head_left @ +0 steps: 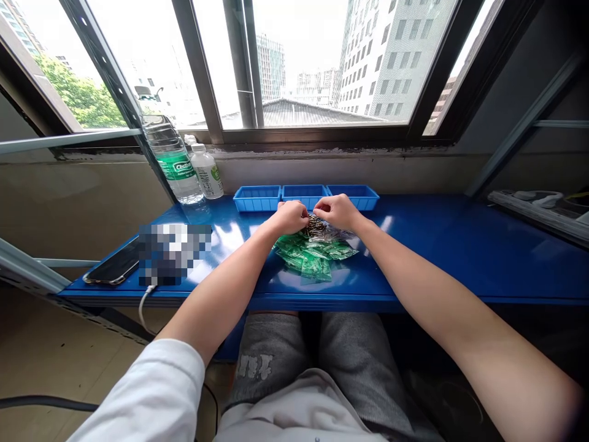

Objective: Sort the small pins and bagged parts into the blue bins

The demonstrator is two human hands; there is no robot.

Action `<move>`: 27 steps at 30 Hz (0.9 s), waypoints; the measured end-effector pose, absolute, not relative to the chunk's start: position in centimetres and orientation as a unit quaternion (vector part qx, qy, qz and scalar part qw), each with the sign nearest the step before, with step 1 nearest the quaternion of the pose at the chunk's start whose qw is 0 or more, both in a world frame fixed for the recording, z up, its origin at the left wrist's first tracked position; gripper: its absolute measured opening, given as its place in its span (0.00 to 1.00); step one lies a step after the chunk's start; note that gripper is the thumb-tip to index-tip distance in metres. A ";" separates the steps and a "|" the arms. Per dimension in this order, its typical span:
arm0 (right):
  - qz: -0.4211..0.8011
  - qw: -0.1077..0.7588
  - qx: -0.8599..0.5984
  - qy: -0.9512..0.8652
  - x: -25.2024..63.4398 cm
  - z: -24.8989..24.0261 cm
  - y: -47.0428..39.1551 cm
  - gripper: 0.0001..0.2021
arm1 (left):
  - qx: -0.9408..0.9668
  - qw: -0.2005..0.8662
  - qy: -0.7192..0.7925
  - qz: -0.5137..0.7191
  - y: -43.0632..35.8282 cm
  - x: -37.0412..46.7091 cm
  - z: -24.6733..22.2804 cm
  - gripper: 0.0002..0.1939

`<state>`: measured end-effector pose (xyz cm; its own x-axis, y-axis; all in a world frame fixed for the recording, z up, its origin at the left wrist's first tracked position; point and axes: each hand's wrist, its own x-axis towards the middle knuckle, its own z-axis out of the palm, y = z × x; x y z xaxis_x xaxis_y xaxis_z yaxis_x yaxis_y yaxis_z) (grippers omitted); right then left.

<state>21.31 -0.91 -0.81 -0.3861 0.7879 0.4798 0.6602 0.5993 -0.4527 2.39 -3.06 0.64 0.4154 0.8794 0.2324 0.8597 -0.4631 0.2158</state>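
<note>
My left hand (292, 217) is closed in a pinch above the left side of a pile of small brass-coloured metal pieces (315, 226). Opposite it, my right hand (339, 212) also has its fingers pinched together over the same pile. What either set of fingertips holds, if anything, is too small to make out. Green-tinted clear plastic bags (309, 253) lie heaped just in front of the metal pieces, toward me. Directly behind my hands stand three joined blue bins (258, 199), the middle one partly covered by my fingers.
A large water bottle (172, 161) and a smaller white bottle (207, 172) stand at the back left of the blue table (442, 252). A phone (115, 264) lies at the left edge, beside a blurred-out patch with a white cable (144, 307). Metal shelf posts flank the table, and windows rise behind it.
</note>
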 end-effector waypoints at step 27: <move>0.129 0.385 -0.389 -0.827 21.2 -0.9 -1.1 0.13 | 0.832 0.032 0.504 0.231 -2.6 2.4 0.1 0.10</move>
<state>21.16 -1.13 -0.88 -0.4013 0.7424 0.5364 0.5441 0.6643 -0.5125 2.38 -2.62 0.14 0.3849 0.8533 0.3517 0.8238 -0.4894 0.2860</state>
